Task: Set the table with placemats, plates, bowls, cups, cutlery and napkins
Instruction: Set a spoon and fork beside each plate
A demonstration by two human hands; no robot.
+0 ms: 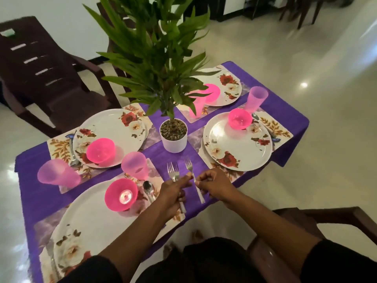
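Bare forearms here, black sleeves pushed up near the elbows, left sleeve and right sleeve, dark clothing below, no rings or watch visible.

No legible text — none anywhere

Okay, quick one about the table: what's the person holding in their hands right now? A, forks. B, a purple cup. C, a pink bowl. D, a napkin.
A: the left hand grips a bunch of forks and the right hand pinches a single fork. The pink bowls and cups stand untouched on the table.
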